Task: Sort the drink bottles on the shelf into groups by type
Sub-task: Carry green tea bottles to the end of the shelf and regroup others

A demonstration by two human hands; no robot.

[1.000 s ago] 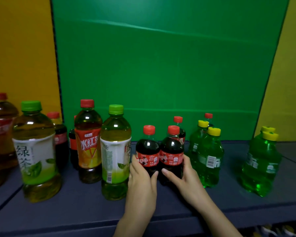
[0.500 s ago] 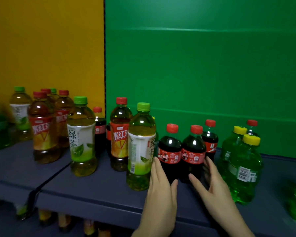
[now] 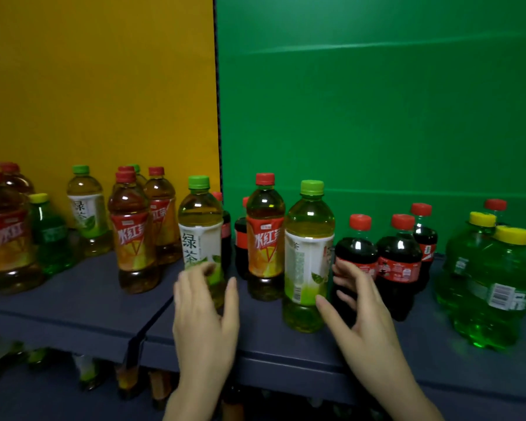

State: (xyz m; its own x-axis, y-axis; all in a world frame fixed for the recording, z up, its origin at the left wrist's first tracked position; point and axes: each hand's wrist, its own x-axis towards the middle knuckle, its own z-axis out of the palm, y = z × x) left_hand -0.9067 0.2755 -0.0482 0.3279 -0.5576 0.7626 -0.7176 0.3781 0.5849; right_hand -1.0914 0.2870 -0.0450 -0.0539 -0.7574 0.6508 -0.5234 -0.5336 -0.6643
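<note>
Shifting left along the shelf [image 3: 73, 302] now: a second ago both hands were cupped around the two front cola bottles [image 3: 377, 262], and they've come off those. So the colas look parked as a little cluster with more red caps behind, just left of the green soda bottles [image 3: 492, 284] at the right. Left hand [image 3: 205, 314] is spread wide with nothing in it, just in front of a green tea bottle [image 3: 199, 229]. Right hand [image 3: 362, 308] is open too, fingers curled loosely beside the nearer green tea bottle [image 3: 308, 256], empty as well. My guess is the green teas go next. Far left is still a jumble of red tea bottles [image 3: 132, 235], green teas and one stray green soda [image 3: 50, 238], so plenty left to do.
</note>
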